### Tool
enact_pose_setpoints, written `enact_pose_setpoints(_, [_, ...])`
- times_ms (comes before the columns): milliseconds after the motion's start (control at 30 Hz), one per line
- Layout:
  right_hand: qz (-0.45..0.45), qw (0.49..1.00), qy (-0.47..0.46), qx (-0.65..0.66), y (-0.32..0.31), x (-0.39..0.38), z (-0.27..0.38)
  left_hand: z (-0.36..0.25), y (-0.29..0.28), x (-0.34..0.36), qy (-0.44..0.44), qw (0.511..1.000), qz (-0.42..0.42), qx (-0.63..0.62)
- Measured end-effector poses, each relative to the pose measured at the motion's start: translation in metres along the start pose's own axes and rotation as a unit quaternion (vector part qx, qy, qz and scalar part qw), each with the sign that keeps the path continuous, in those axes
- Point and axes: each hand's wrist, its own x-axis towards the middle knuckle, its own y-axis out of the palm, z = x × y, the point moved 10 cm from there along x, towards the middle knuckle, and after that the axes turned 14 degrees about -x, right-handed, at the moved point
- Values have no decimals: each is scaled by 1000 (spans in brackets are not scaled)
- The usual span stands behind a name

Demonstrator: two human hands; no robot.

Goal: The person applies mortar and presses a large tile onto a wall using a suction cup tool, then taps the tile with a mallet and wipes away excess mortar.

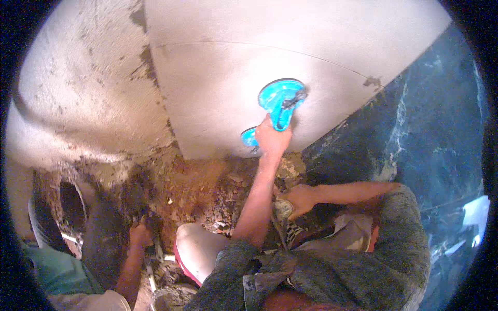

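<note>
A bright blue two-cup suction lifter (282,96) sits against the large pale tile (218,98) on the wall. My left hand (272,139) is wrapped around its handle, between the upper cup and the smaller-looking lower cup. Below it, near the tile's bottom edge, my right hand (298,201) has its fingers curled beside a small round pale thing and a thin dark strip. Whether that hand grips them I cannot make out. The tile's lower edge stands just above the rubble.
Dark blue marbled tiles (415,114) cover the right side. A rough plastered wall (98,93) adjoins the pale tile at left. Broken rubble (202,192) lies below. At lower left, a co-worker's hand (140,233) is by a dark object; a bucket (171,298) stands nearby.
</note>
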Motion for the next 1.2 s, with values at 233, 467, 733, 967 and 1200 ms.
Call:
enact_pose_setpoints(233, [68,983,-44,168,12,7,4,-4,1,2,47,998,-2,-34])
enact_pose_setpoints(467, [139,909,44,390,14,-14,-15,-12,6,1,69,997,-19,-42])
enact_pose_setpoints(733, [162,795,159,562,-3,-62,-38,-1,11,-2,23,1000,4,-19])
enact_pose_setpoints(967, [173,773,263,552,32,-87,-90,4,12,0,32,998,-12,-52])
enact_pose_setpoints(1200, [25,757,175,628,73,-19,-72,-15,14,-6,20,999,34,-27])
